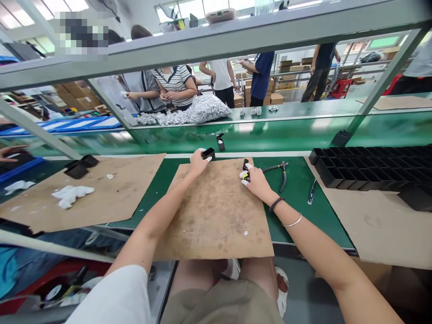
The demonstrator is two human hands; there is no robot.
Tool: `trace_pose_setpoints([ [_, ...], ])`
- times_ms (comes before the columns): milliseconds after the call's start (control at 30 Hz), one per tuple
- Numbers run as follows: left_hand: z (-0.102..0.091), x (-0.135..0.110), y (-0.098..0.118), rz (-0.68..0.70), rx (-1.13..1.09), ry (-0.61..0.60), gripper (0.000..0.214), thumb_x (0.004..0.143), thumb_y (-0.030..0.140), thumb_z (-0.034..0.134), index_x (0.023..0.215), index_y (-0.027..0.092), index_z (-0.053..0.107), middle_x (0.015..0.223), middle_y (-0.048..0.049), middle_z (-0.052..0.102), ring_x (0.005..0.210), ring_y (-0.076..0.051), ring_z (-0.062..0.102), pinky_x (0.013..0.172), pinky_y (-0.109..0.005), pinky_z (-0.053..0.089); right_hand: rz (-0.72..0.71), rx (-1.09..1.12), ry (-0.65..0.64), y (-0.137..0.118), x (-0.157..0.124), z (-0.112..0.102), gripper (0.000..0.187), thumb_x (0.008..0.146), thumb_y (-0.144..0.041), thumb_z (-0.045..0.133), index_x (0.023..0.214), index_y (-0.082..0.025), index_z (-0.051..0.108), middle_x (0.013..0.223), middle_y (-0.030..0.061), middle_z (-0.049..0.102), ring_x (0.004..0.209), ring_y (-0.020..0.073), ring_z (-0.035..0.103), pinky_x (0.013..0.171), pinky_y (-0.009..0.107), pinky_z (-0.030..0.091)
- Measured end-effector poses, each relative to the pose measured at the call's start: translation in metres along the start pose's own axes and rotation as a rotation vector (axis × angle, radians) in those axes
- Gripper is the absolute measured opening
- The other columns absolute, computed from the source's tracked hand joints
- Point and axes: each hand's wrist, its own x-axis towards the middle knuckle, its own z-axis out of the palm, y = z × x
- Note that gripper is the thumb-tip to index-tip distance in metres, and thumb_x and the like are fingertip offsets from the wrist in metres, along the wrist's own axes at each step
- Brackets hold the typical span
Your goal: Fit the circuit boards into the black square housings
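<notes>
My left hand (pixel 199 163) grips a small black open-topped box (pixel 208 153) at the far edge of the brown cardboard sheet (pixel 216 216). White covers sit on some fingertips of both hands. At the sheet's right edge, my right hand (pixel 254 179) is closed on a small black part with a yellow piece (pixel 246 176); the fingers hide much of it. Cutting pliers (pixel 282 173) lie just right of that hand on the green table. Beyond my left hand, another small black box with a raised flap (pixel 220 142) stands on the green conveyor (pixel 162 141).
Rows of black boxes (pixel 371 164) fill the right side, near a slim cutter knife (pixel 312 192). White gloves (pixel 72 195) lie on the left cardboard. A metal frame bar (pixel 202 42) crosses overhead. Several people stand beyond, near a bag of white parts (pixel 209 109). A co-worker's hand (pixel 11 153) shows far left.
</notes>
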Motion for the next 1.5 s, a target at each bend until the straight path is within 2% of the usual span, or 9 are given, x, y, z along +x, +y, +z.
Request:
trace_pose_setpoints([
  [167, -0.005, -0.066, 0.022, 0.107, -0.232, -0.076, 0.040, 0.077, 0.035, 0.070, 0.111, 0.019, 0.056, 0.105, -0.0089, 0.070, 0.096, -0.026, 0.067, 0.087, -0.039, 0.054, -0.020, 0.029, -0.011, 0.006, 0.002, -0.004, 0.047, 0.086, -0.017, 0.066, 0.131, -0.009, 0.057, 0.125, 0.0194, 0.066, 0.115, 0.0313, 0.058, 0.099, 0.037, 0.043],
  [333, -0.012, -0.141, 0.038, 0.166, -0.197, -0.286, 0.062, 0.075, 0.036, 0.074, 0.132, 0.023, 0.053, 0.126, -0.0103, 0.067, 0.116, -0.032, 0.064, 0.104, -0.048, 0.048, 0.076, 0.090, 0.027, 0.002, 0.007, -0.006, 0.025, 0.080, -0.019, 0.073, 0.103, -0.010, 0.069, 0.110, 0.0198, 0.069, 0.108, 0.0324, 0.060, 0.100, 0.042, 0.044],
  [500, -0.023, -0.158, 0.039, -0.042, -0.328, -0.571, 0.111, 0.070, 0.048, 0.084, 0.160, 0.023, 0.024, 0.093, -0.0042, 0.070, 0.089, -0.029, 0.069, 0.090, -0.047, 0.053, 0.376, 1.069, -0.083, 0.005, 0.013, -0.024, 0.006, 0.081, -0.022, 0.070, 0.080, -0.019, 0.065, 0.089, 0.0075, 0.071, 0.094, 0.0234, 0.067, 0.092, 0.039, 0.054],
  [600, -0.028, -0.158, 0.037, -0.069, -0.410, -0.700, 0.127, 0.066, 0.047, 0.088, 0.163, 0.024, 0.011, 0.099, -0.0047, 0.071, 0.087, -0.025, 0.069, 0.092, -0.045, 0.053, 0.437, 1.437, -0.168, 0.001, 0.011, -0.037, 0.013, 0.091, -0.029, 0.065, 0.081, -0.021, 0.064, 0.083, 0.0050, 0.071, 0.092, 0.0191, 0.070, 0.088, 0.035, 0.060],
  [767, -0.018, -0.160, 0.038, 0.031, -0.423, -0.503, 0.115, 0.059, 0.041, 0.092, 0.157, 0.024, 0.035, 0.141, -0.0144, 0.057, 0.119, -0.031, 0.062, 0.109, -0.047, 0.047, 0.508, 1.796, -0.243, -0.014, 0.002, -0.044, 0.008, 0.088, -0.015, 0.068, 0.086, -0.021, 0.065, 0.090, 0.0029, 0.076, 0.093, 0.0144, 0.073, 0.089, 0.025, 0.062],
  [967, 0.000, -0.160, 0.041, 0.091, -0.534, -0.412, 0.067, 0.070, 0.034, 0.084, 0.131, 0.019, 0.060, 0.128, -0.0115, 0.069, 0.118, -0.030, 0.065, 0.109, -0.046, 0.049, 0.328, 1.697, -0.352, -0.016, -0.007, -0.030, 0.019, 0.074, -0.014, 0.077, 0.089, -0.021, 0.069, 0.097, 0.0026, 0.077, 0.099, 0.0195, 0.073, 0.097, 0.033, 0.061],
  [1133, -0.011, -0.161, 0.053, 0.122, -0.547, -0.351, 0.059, 0.067, 0.029, 0.085, 0.122, 0.018, 0.065, 0.123, -0.0104, 0.073, 0.115, -0.029, 0.068, 0.107, -0.047, 0.052, 0.017, 1.548, -0.198, -0.020, -0.012, -0.021, 0.054, 0.051, -0.022, 0.095, 0.099, -0.026, 0.072, 0.108, 0.0004, 0.077, 0.114, 0.0241, 0.069, 0.111, 0.043, 0.052],
  [1233, -0.020, -0.161, 0.060, 0.136, -0.531, -0.253, 0.063, 0.065, 0.031, 0.086, 0.123, 0.017, 0.065, 0.120, -0.0104, 0.074, 0.113, -0.030, 0.069, 0.106, -0.047, 0.053, -0.121, 1.470, -0.112, -0.025, -0.015, -0.018, 0.060, 0.049, -0.022, 0.098, 0.101, -0.028, 0.071, 0.114, 0.0011, 0.076, 0.120, 0.0260, 0.067, 0.116, 0.047, 0.046],
  [1500, -0.036, -0.158, 0.077, 0.357, -0.447, -0.080, 0.059, 0.069, 0.026, 0.082, 0.124, 0.016, 0.065, 0.124, -0.0099, 0.074, 0.114, -0.027, 0.070, 0.104, -0.043, 0.056, -0.217, 1.448, -0.049, -0.030, -0.020, -0.026, 0.064, 0.052, -0.033, 0.099, 0.108, -0.030, 0.067, 0.122, 0.0020, 0.074, 0.127, 0.0285, 0.063, 0.116, 0.050, 0.046],
])
